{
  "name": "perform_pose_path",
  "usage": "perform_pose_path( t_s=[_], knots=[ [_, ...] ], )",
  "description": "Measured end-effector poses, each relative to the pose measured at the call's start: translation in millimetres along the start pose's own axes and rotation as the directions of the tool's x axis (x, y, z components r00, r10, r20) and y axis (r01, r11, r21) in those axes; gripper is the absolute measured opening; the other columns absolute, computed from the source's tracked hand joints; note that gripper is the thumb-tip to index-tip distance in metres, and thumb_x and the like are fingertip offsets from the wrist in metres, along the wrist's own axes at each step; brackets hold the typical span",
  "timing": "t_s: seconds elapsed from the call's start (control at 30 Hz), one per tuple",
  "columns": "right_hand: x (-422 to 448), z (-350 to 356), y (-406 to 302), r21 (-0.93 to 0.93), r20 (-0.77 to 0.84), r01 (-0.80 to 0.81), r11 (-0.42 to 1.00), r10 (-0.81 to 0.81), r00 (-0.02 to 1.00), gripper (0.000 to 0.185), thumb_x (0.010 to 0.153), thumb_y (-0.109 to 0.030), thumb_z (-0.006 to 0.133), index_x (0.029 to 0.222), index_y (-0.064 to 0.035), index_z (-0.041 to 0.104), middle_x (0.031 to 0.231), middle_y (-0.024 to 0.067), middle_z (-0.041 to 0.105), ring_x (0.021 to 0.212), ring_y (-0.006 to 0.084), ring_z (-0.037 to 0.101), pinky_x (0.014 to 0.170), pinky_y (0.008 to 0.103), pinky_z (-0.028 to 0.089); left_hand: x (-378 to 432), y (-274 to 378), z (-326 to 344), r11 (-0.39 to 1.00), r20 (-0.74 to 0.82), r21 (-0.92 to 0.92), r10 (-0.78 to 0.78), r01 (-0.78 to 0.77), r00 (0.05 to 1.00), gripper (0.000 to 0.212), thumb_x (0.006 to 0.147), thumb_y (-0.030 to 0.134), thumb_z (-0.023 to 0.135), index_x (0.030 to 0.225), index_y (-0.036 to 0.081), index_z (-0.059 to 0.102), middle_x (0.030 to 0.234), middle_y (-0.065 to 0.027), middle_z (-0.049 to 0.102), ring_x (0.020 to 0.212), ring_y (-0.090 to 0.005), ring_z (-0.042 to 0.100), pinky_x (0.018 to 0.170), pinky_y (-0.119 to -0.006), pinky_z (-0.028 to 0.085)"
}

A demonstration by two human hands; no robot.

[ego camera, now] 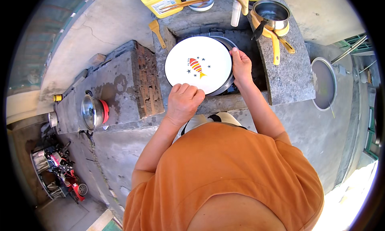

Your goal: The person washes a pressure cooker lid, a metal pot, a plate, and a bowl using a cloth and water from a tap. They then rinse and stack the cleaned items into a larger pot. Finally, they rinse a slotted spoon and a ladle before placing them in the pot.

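Observation:
A round white plate with a dark rim and a striped fish print is tilted over the stone sink. My right hand grips its right edge, thumb on top near the rim. At the near edge, my left hand is curled over the rim with knuckles up; its fingertips are hidden. Beneath the plate, a grey metal basin shows only along the right side. What the basin holds cannot be seen.
A wooden spatula lies left of the sink. Behind are a yellow jug and a white bowl with chopsticks across it. To the right, a steel saucepan sits on a yellow-handled pan. A lidded pot stands far left.

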State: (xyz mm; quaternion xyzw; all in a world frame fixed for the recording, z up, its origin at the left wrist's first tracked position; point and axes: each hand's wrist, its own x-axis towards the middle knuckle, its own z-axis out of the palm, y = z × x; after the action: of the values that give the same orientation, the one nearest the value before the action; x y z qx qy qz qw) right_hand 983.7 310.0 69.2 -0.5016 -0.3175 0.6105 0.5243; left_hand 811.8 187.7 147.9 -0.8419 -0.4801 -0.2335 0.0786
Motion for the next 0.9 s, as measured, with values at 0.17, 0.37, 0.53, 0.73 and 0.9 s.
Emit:
perform_pose_path(
  t_s=[0.17,0.37,0.53,0.73,0.9],
  knots=[
    [-10.0,5.2,-21.0,-0.036,0.009,0.032,0.999,-0.032,0.999,0.027,0.091,-0.025,0.049,0.076,-0.0047,0.058,0.068,-0.0021,0.054,0.063,0.0054,0.045,0.060,0.0213,0.040,8.2,2.5,-9.8,0.997,0.069,-0.037,-0.061,0.064,0.996,0.010,0.063,0.009,0.058,0.071,0.013,0.053,0.062,0.0004,0.042,0.062,-0.0160,0.047,0.064,-0.031,0.038],
    [-7.9,4.5,-22.4,-0.015,0.058,-0.051,0.999,0.051,0.997,0.026,0.092,-0.024,0.048,0.078,-0.0048,0.059,0.070,-0.0012,0.055,0.064,0.0058,0.047,0.061,0.0210,0.041,14.9,3.1,-28.7,0.983,0.121,-0.170,-0.052,0.072,0.991,0.022,0.075,0.023,0.064,0.092,0.010,0.057,0.084,-0.0043,0.056,0.077,-0.0188,0.055,0.087,-0.041,0.038],
    [-20.6,6.2,-23.3,0.004,0.085,-0.072,0.997,0.071,0.994,0.025,0.092,-0.023,0.048,0.079,-0.0044,0.060,0.071,-0.0015,0.055,0.064,0.0055,0.047,0.060,0.0212,0.041,-7.5,-32.3,-10.5,0.311,0.089,-0.668,-0.868,0.676,0.489,0.048,0.076,0.028,0.067,0.109,-0.001,0.048,0.095,-0.0132,0.057,0.087,-0.0202,0.056,0.079,-0.037,0.044],
    [-25.8,11.5,-17.1,-0.216,0.163,0.212,0.953,-0.179,0.970,0.024,0.090,-0.020,0.050,0.079,-0.0030,0.062,0.068,-0.0031,0.053,0.062,0.0057,0.042,0.058,0.0215,0.038,-35.7,-42.4,14.5,0.057,0.391,-0.583,-0.855,0.810,0.341,0.041,0.075,0.015,0.063,0.108,-0.003,0.046,0.092,-0.0126,0.058,0.084,-0.0188,0.057,0.070,-0.032,0.046],
    [-26.3,13.9,-21.3,-0.308,0.165,0.340,0.889,-0.302,0.939,0.023,0.089,-0.020,0.052,0.079,-0.0021,0.063,0.067,-0.0012,0.055,0.061,0.0059,0.044,0.057,0.0221,0.039,-30.2,-43.2,14.8,0.246,0.309,-0.405,-0.870,0.881,0.385,0.031,0.077,0.012,0.059,0.103,-0.001,0.047,0.093,-0.0119,0.058,0.081,-0.0170,0.056,0.069,-0.030,0.045]
  ],
)
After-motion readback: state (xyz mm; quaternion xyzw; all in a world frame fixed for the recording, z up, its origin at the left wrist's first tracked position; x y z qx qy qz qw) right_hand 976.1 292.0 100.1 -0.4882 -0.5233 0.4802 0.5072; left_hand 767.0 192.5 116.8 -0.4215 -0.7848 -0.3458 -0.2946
